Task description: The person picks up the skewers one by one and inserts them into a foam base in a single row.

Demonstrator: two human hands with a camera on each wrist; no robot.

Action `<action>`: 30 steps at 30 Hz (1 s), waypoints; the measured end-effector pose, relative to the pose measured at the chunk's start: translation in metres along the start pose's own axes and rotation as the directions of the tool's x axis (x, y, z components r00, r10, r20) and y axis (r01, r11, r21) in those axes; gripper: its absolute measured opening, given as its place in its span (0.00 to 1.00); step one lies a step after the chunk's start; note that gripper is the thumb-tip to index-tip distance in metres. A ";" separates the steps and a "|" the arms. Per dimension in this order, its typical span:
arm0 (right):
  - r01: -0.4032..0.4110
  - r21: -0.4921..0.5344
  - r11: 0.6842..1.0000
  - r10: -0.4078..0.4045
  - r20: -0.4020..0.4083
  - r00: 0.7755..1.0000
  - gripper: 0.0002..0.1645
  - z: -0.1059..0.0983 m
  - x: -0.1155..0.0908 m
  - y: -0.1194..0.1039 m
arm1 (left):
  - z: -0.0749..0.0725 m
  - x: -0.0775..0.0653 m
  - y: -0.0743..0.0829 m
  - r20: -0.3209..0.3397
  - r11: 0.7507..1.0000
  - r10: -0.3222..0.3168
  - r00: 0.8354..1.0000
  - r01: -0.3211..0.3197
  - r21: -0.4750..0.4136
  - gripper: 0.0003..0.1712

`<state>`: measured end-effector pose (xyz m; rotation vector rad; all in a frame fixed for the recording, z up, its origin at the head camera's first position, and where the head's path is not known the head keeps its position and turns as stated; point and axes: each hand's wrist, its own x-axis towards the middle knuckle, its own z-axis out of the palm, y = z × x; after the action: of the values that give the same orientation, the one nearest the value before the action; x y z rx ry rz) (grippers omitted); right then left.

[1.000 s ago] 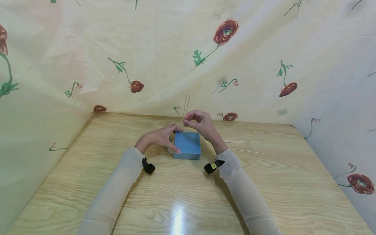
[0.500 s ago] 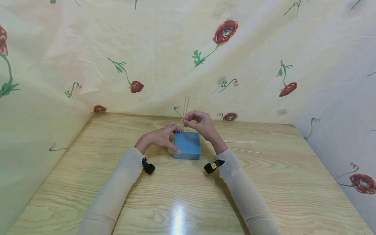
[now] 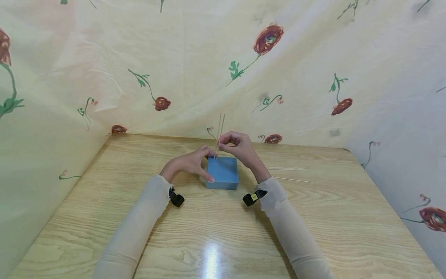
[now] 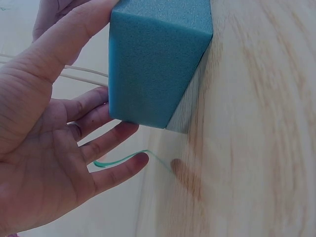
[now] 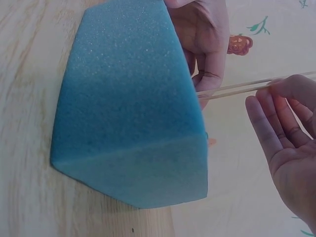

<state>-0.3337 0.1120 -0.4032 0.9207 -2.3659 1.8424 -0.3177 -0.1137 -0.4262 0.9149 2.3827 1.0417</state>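
Blue block held in wide-spread left hand; right hand pinches thin stick.

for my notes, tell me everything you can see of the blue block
The blue block is box-shaped with flat faces, straight edges and a grainy surface that looks like foam. It lies flat on the wooden table. The left hand holds its left end, thumb at the near side, fingers at the far side. Two thin sticks meet its top near the far left corner; the right hand pinches at least one, apart from the block. Whether they pierce it is unclear.
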 end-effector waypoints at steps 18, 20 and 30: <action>-0.081 -0.086 0.993 0.087 0.063 0.994 0.11 -0.014 -0.010 -0.011 | 0.005 -0.005 0.002 0.010 1.000 0.005 1.000 -0.005 -0.002 0.49; -0.095 -0.092 0.991 0.102 0.078 0.992 0.12 -0.018 -0.012 -0.014 | 0.008 -0.005 0.003 0.006 1.000 0.007 1.000 -0.007 0.002 0.49; -0.119 -0.254 0.960 0.171 0.194 0.966 0.12 -0.038 -0.021 -0.022 | 0.015 -0.012 0.008 -0.010 1.000 0.012 1.000 -0.012 0.015 0.48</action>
<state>-0.3191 0.1518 -0.3799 0.9857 -2.7796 1.5145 -0.2972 -0.1099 -0.4289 0.9321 2.3997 1.0362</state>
